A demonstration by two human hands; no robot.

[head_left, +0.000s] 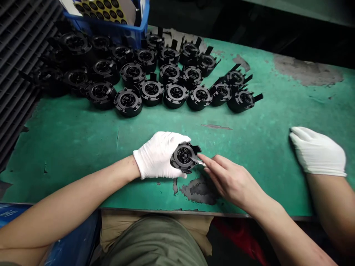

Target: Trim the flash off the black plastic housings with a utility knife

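Observation:
My left hand [161, 155], in a white glove, is closed around the side of a round black plastic housing [183, 156]. The housing's ringed face is turned up, and a flat black tab sticks out at its upper right. My right hand [233, 179] is bare and pinches a slim knife-like tool [200, 162] with a silvery blade. The tool's tip reaches over the right part of the housing's face; whether it touches, I cannot tell. Its handle is mostly hidden in my fingers.
Several similar black housings [176, 94] stand in rows across the back of the green table [263, 133]. Behind them is a blue bin [111, 31] holding a yellow sheet of round black stickers [102, 9]. Another person's white-gloved hand [318, 151] rests at the right.

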